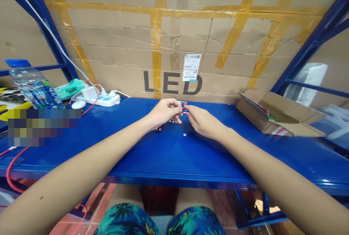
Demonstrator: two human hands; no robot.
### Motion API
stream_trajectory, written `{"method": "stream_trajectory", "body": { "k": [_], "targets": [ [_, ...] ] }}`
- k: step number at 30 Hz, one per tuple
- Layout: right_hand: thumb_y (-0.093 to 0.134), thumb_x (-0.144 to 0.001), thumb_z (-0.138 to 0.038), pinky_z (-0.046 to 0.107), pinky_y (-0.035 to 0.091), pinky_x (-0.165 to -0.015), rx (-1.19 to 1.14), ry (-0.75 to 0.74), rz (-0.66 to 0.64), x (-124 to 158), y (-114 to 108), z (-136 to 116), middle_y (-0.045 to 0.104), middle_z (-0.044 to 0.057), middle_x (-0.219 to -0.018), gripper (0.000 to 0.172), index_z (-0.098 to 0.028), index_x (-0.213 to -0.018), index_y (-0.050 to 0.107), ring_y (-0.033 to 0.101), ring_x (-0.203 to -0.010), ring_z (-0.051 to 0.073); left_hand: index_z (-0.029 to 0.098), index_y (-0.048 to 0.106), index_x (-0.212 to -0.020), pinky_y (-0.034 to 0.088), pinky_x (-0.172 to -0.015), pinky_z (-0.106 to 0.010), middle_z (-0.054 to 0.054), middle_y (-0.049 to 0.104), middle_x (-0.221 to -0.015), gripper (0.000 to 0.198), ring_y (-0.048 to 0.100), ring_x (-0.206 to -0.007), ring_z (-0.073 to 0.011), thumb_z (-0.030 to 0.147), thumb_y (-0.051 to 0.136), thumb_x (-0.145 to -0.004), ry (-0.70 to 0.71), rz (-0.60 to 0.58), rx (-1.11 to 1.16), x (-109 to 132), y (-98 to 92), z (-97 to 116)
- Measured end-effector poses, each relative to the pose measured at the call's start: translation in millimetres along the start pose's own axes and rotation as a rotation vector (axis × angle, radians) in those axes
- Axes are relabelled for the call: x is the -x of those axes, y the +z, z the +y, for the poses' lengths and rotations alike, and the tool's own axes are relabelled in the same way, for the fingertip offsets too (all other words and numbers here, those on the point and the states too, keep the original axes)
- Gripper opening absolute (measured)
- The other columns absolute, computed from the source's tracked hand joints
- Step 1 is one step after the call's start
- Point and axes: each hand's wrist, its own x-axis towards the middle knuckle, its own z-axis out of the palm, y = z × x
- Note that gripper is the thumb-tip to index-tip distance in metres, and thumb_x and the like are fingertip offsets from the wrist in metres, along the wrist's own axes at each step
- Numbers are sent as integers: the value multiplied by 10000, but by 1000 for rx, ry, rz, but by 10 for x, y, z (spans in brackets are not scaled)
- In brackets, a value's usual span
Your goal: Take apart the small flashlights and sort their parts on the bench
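My left hand [164, 113] and my right hand [204, 122] meet over the middle of a blue shelf [174, 155]. Both pinch a small red-and-blue object [184, 106] between their fingertips; it is too small to name. Under the hands lie a few tiny round pieces [184, 134] and a small dark part [160, 128] on the shelf surface. Both forearms reach in from the bottom corners.
An open cardboard box [275, 116] sits at the right. At the left stand a water bottle [32, 86], a white power strip [102, 98] with red and white cables, and a teal packet [71, 88]. A taped cardboard wall marked LED [173, 82] closes the back.
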Motion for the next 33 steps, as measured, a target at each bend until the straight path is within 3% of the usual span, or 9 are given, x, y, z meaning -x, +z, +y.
{"method": "stream_trajectory", "body": {
  "k": [7, 18, 26, 30, 33],
  "targets": [
    [312, -983, -173, 390, 506, -829, -79, -49, 35, -29, -5, 0, 669, 134, -1019, 268, -158, -1032, 576, 632, -910, 232, 109, 614, -819, 424, -485, -202, -63, 694, -762, 72, 703, -591, -143, 131, 597, -886, -5, -13, 21, -6, 24, -40],
    [364, -991, -185, 359, 510, -858, -188, -26, 167, -41, 45, -5, 710, 97, -1067, 251, -186, -1024, 612, 663, -969, 218, 114, 575, -777, 430, -513, -195, -47, 690, -739, 102, 721, -614, -147, 94, 598, -874, 12, 1, -54, 29, 46, -7],
    [351, -990, -178, 399, 506, -860, -45, 2, 89, -25, 61, -6, 689, 153, -1086, 231, -153, -1068, 568, 651, -1002, 255, 113, 572, -787, 461, -544, -196, -5, 640, -629, 126, 714, -606, -141, 97, 578, -911, 23, -2, -88, 47, 79, 8],
    [328, -1000, -172, 371, 498, -808, -46, 34, 48, -35, 49, -36, 698, 147, -1042, 246, -151, -1004, 573, 654, -912, 239, 118, 569, -812, 493, -561, -205, 6, 652, -682, 95, 694, -577, -115, 102, 603, -898, 54, 5, -55, 65, 113, 23],
    [322, -1008, -173, 355, 489, -821, -67, 54, 45, -51, 25, -57, 701, 141, -1056, 266, -158, -1006, 587, 653, -951, 235, 125, 563, -830, 507, -569, -208, 6, 659, -710, 87, 685, -570, -105, 125, 631, -885, 57, -1, -41, 62, 121, 21]
  ]
}}
